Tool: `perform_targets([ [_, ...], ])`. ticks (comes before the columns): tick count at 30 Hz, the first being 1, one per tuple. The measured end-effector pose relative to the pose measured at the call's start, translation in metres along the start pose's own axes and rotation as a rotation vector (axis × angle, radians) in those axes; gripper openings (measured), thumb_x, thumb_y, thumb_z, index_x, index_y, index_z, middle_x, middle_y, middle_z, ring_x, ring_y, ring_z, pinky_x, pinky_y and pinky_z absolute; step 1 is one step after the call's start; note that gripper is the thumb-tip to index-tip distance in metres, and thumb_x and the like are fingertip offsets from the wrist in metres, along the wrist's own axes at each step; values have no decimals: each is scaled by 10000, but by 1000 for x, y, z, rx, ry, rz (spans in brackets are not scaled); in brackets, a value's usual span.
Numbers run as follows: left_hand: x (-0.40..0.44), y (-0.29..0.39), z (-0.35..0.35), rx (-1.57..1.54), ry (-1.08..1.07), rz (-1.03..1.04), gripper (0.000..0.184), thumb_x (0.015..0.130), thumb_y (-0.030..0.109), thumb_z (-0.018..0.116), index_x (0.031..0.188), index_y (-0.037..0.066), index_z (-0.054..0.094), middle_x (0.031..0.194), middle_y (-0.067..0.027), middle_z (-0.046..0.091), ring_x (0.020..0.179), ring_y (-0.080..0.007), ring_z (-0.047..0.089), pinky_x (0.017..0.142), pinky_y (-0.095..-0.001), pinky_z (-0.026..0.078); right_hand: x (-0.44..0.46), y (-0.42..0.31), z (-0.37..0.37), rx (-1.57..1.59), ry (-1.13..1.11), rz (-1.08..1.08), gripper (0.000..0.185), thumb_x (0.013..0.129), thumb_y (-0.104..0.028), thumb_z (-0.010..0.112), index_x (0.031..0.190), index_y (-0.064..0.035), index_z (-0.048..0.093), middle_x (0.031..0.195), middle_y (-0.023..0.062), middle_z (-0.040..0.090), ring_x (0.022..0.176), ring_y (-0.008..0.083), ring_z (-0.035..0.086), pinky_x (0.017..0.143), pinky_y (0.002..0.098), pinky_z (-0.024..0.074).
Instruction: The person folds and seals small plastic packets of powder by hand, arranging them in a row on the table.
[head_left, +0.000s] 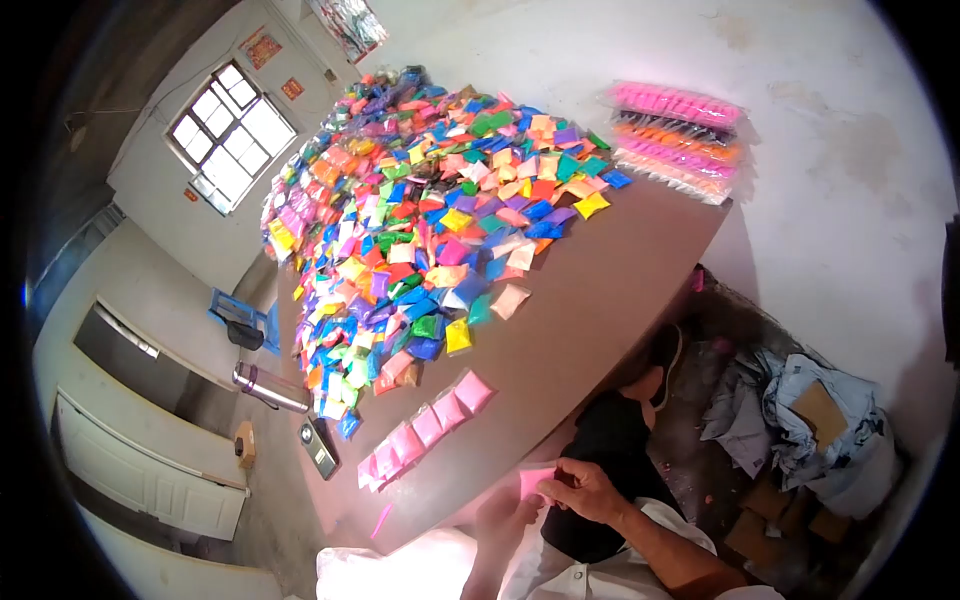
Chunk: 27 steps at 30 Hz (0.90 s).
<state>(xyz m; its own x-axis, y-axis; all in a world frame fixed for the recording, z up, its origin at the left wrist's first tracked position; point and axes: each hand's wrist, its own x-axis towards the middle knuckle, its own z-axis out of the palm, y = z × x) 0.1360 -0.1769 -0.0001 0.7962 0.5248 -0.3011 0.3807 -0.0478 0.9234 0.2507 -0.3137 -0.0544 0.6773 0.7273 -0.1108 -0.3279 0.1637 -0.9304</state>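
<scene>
Close to my body at the table's near edge, my right hand pinches a small pink packet between thumb and fingers. My left hand grips the same packet from the other side, its fingers partly washed out by glare. On the table just beyond lies a row of several pink packets, side by side and partly overlapping. A thin pink strip rests near the table's front corner, left of my hands.
A large heap of multicoloured packets covers the far table. Bundled packets are stacked by the wall. A steel flask and a dark device stand at the left edge. Grey plastic bags and cardboard lie on the floor.
</scene>
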Motion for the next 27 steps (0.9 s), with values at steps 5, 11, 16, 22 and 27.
perform_targets([
  [5, 0, 7, 3, -72, -22, -9, 167, 917, 105, 731, 1002, -35, 696, 882, -82, 732, 745, -117, 640, 678, -244, 504, 2, 7, 1, 8, 30, 8, 296, 943, -334, 727, 1092, -79, 743, 865, 20, 703, 751, 108, 628, 668, 256, 512],
  [11, 2, -5, -3, -96, -37, -18, 189, 929, 113, 724, 1031, -45, 697, 873, -81, 718, 759, -130, 635, 693, -261, 501, 0, -2, 8, -30, 94, -46, 277, 970, -325, 682, 1088, -83, 746, 867, 11, 706, 794, 124, 651, 742, 262, 534],
  [16, -2, 18, -2, 66, -2, 4, 195, 899, 109, 716, 1013, -49, 708, 836, -71, 712, 747, -128, 663, 704, -262, 531, -1, -17, 13, 120, 125, -79, 165, 971, -156, 716, 1035, -5, 733, 757, -43, 636, 652, 24, 540, 585, 198, 427],
  [22, 1, 12, 0, -54, -27, 30, 215, 913, 119, 719, 1047, -49, 709, 878, -69, 725, 788, -128, 674, 729, -273, 544, 2, 12, 8, 11, 57, -145, 180, 974, -151, 706, 1083, -12, 738, 799, -44, 656, 715, 29, 571, 633, 201, 464],
  [27, 7, -4, -4, 6, -9, 55, 218, 902, 89, 726, 1061, -58, 698, 916, -73, 728, 812, -124, 673, 740, -271, 548, 1, 0, 8, -38, 41, -158, 166, 978, -161, 702, 1051, -17, 740, 805, -42, 658, 724, 29, 573, 640, 204, 469],
])
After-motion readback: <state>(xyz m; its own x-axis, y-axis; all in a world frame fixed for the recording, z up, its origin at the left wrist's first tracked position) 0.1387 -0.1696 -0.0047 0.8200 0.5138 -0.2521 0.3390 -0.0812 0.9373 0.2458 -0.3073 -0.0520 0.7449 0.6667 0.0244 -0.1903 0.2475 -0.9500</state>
